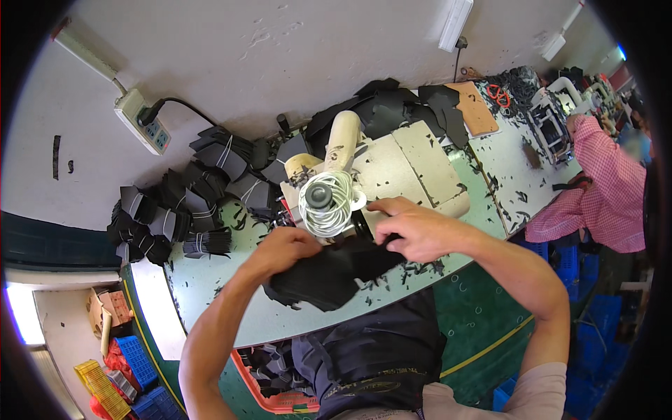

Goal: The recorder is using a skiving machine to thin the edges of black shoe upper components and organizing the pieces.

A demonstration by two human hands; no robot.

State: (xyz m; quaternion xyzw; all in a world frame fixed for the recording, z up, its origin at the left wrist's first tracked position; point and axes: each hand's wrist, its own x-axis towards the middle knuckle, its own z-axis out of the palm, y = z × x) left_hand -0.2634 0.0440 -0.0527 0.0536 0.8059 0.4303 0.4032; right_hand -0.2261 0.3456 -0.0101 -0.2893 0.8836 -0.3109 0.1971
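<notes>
A floppy black sheet piece (315, 280) with a ragged edge lies in front of a cream-coloured machine (392, 168), partly over the table's near edge. My left hand (285, 250) is closed on its upper left side, with the fingertips partly hidden by the hand. At its right end, my right hand (413, 229) pinches the black material between thumb and fingers, while the index finger reaches toward the machine's front. A coil of white cord (327, 203) hangs on the machine just beyond both hands.
Tied bundles of black pieces (206, 185) crowd the table's left side. Loose black sheets (388, 112) are heaped behind the machine. Black scraps litter the table (203, 287). A red basket (280, 402) of pieces stands below. To the right sits a person in a pink checked top (605, 189).
</notes>
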